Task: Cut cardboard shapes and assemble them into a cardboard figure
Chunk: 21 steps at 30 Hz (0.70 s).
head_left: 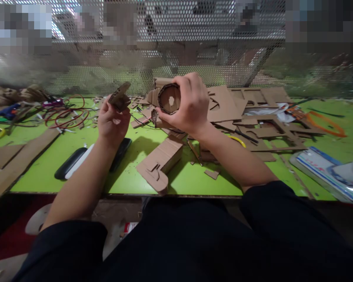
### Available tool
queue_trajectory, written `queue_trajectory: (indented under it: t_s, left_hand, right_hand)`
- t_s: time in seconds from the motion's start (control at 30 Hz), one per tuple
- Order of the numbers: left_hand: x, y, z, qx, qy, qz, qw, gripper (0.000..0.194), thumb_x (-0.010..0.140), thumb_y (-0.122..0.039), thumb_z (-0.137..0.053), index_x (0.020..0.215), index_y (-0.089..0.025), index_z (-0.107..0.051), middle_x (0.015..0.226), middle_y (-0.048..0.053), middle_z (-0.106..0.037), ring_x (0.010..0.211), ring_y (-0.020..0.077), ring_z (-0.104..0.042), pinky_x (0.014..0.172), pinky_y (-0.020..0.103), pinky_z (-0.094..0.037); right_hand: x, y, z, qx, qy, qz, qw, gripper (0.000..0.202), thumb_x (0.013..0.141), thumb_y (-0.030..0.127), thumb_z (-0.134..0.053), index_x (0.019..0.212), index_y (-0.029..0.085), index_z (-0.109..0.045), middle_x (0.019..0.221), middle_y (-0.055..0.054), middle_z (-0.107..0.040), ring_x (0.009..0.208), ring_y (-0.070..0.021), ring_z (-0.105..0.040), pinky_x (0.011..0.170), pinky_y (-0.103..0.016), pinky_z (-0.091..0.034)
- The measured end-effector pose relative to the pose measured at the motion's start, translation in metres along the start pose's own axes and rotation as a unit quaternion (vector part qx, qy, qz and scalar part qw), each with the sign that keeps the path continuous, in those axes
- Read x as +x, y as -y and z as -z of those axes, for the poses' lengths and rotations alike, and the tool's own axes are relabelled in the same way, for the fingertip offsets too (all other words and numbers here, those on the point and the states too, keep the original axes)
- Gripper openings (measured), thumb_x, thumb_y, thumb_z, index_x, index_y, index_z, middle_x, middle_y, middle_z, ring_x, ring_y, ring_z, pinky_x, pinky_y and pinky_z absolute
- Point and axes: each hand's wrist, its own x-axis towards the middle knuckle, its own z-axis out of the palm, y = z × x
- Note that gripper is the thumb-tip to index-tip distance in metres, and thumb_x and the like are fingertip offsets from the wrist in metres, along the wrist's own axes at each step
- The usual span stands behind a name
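Observation:
My right hand (192, 105) grips a round cardboard tube (162, 103) whose near end faces me; a ragged hole shows pale in its inner floor. Further cardboard flaps stick out behind it, and my fingers hide its right side. To the left, my left hand (113, 121) pinches a small folded cardboard piece (120, 98), held up and apart from the tube. Below the two hands a cardboard box-like part (161, 162) with a rounded end and cut slots lies on the green table (126, 178).
Cut cardboard sheets (253, 105) spread over the right back. Coiled red wire (67, 117) and a long cardboard strip (23, 162) lie left. A black case (70, 163) is beside my left forearm. A plastic packet (326, 172) sits far right; perforated metal mesh (170, 58) stands behind.

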Motion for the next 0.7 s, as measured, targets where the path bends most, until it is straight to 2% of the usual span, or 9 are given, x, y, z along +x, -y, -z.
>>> queue_trajectory:
  t_s: [0.17,0.23,0.3,0.37,0.47,0.57,0.63,0.7]
  left_hand:
    - [-0.005,-0.002,-0.007,0.006,0.0,0.024,1.0,0.05,0.094,-0.044,-0.102,0.128,-0.029,-0.07,0.124,-0.008,-0.085,0.125,0.0168,-0.062,0.089,0.034,-0.037]
    - [-0.006,-0.002,-0.009,0.005,-0.005,0.03,1.0,0.054,0.091,-0.045,-0.104,0.127,-0.027,-0.069,0.123,-0.006,-0.084,0.125,0.0174,-0.063,0.089,0.034,-0.036]
    - [-0.006,-0.002,-0.01,-0.002,-0.01,0.032,0.999,0.049,0.096,-0.043,-0.101,0.127,-0.025,-0.068,0.122,-0.005,-0.083,0.123,0.0167,-0.064,0.089,0.035,-0.035]
    - [-0.007,-0.002,-0.011,-0.011,-0.013,0.033,0.999,0.043,0.1,-0.04,-0.099,0.125,-0.024,-0.069,0.123,-0.004,-0.082,0.121,0.016,-0.064,0.09,0.035,-0.035]
    - [-0.007,-0.004,-0.013,-0.024,-0.018,0.032,0.999,0.043,0.095,-0.041,-0.104,0.118,-0.022,-0.073,0.12,-0.002,-0.083,0.118,0.0169,-0.065,0.087,0.034,-0.035]
    - [-0.007,-0.006,-0.016,-0.035,-0.024,0.035,0.998,0.04,0.092,-0.037,-0.106,0.113,-0.023,-0.076,0.117,-0.001,-0.084,0.115,0.0176,-0.066,0.085,0.033,-0.036]
    - [-0.008,-0.006,-0.017,-0.038,-0.032,0.042,0.998,0.029,0.098,-0.032,-0.1,0.113,-0.024,-0.077,0.117,-0.002,-0.085,0.111,0.0164,-0.064,0.084,0.033,-0.035]
    - [-0.008,-0.005,-0.018,-0.038,-0.039,0.052,0.997,0.018,0.104,-0.027,-0.093,0.113,-0.024,-0.078,0.116,-0.003,-0.085,0.108,0.0154,-0.061,0.084,0.033,-0.035]
  right_hand:
    - [0.0,0.003,0.007,-0.037,0.029,-0.003,0.999,0.053,0.112,0.068,-0.069,0.15,0.031,-0.061,0.157,-0.019,-0.062,0.153,-0.0421,-0.055,0.138,-0.063,-0.053]
    - [0.001,0.003,0.006,-0.043,0.048,-0.01,0.998,0.061,0.112,0.07,-0.068,0.154,0.027,-0.06,0.159,-0.022,-0.06,0.157,-0.0446,-0.054,0.139,-0.065,-0.05]
    - [0.002,0.001,0.002,-0.038,0.052,-0.016,0.998,0.07,0.111,0.071,-0.068,0.158,0.02,-0.058,0.161,-0.025,-0.057,0.16,-0.0483,-0.053,0.142,-0.069,-0.046]
    - [0.003,-0.005,-0.001,-0.027,0.042,-0.012,0.999,0.072,0.111,0.073,-0.066,0.16,0.02,-0.059,0.164,-0.026,-0.057,0.161,-0.0476,-0.053,0.146,-0.068,-0.043]
    - [0.006,-0.019,-0.006,0.013,-0.003,-0.013,1.0,0.073,0.107,0.079,-0.072,0.155,0.025,-0.062,0.163,-0.024,-0.061,0.16,-0.0449,-0.054,0.147,-0.066,-0.044]
    - [0.014,-0.041,-0.011,0.084,-0.092,-0.02,0.992,0.079,0.097,0.085,-0.083,0.148,0.028,-0.062,0.156,-0.021,-0.065,0.154,-0.0442,-0.059,0.141,-0.071,-0.051]
    - [0.023,-0.061,-0.016,0.132,-0.15,-0.02,0.98,0.084,0.095,0.094,-0.078,0.146,0.029,-0.062,0.15,-0.017,-0.068,0.147,-0.0416,-0.066,0.133,-0.072,-0.058]
    - [0.033,-0.083,-0.019,0.181,-0.165,-0.023,0.969,0.093,0.096,0.106,-0.064,0.147,0.029,-0.062,0.141,-0.013,-0.073,0.133,-0.0369,-0.073,0.122,-0.066,-0.064]
